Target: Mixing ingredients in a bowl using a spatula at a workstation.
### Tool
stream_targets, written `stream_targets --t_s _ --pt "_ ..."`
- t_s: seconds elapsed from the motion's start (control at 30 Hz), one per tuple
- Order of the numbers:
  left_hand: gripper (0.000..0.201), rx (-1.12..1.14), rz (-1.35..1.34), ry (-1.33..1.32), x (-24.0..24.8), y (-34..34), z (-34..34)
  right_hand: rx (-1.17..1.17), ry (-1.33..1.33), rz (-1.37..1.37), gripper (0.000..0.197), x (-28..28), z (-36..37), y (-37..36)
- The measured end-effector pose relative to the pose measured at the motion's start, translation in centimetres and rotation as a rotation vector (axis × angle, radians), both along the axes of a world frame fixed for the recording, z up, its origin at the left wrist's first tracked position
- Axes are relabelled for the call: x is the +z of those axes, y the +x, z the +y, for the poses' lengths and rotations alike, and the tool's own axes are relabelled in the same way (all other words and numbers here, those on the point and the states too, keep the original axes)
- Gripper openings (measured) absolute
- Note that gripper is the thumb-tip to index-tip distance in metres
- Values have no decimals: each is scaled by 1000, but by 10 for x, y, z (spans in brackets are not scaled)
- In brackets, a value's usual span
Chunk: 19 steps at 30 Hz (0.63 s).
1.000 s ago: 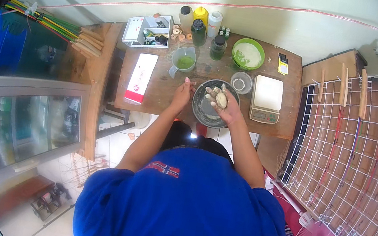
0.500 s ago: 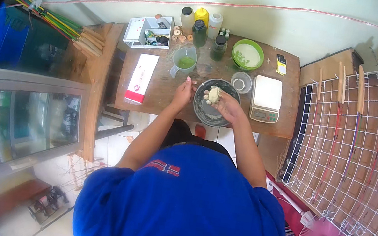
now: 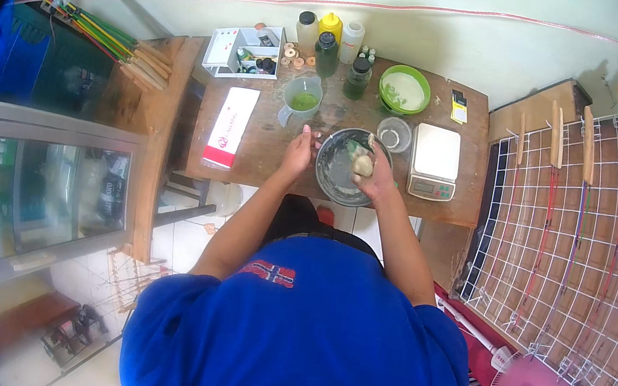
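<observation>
Over the dark mixing bowl [image 3: 330, 188], my right hand [image 3: 381, 181] is curled around a pale lump of dough [image 3: 363, 164]. Greyish-green smears coat the bowl's inside. Just left of the rim, my left hand [image 3: 299, 153] is held up with thumb and fingers apart, nothing in it. A clear measuring jug [image 3: 303, 96] with green contents stands beyond that hand. Close to the bowl's far right edge is a small clear tub [image 3: 395, 136].
A digital scale [image 3: 435, 161] sits at the right, below a green bowl [image 3: 404, 90] of pale powder. Bottles [image 3: 326, 53] and a white organiser box [image 3: 244, 52] line the back. A red-and-white packet [image 3: 231, 127] lies left. Beyond the table's right edge stands a wire rack [image 3: 559, 230].
My right hand has turned, and its spread fingers have closed round the dough, which sits slightly further right. My left hand has barely moved.
</observation>
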<state>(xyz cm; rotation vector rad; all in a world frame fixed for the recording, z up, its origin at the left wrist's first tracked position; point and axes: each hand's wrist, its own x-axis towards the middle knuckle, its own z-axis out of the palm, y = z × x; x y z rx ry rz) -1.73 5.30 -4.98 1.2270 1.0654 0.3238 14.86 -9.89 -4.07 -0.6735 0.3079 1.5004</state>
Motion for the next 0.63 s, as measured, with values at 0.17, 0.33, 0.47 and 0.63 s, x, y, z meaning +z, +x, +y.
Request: stream_targets --t_s 0.17,0.33,0.47,0.63 --pt "64 -24 -11 -14 0 6 1 280 804 273 49 -61 -2 11" --pt "64 -4 -38 -17 -10 -2 4 69 -25 -300 42 57 13 -23" --pt "64 -5 -63 -11 -15 3 4 92 70 -449 39 18 -1 -8" --pt "63 12 -94 -46 -14 0 4 134 283 -75 58 1 -6 3"
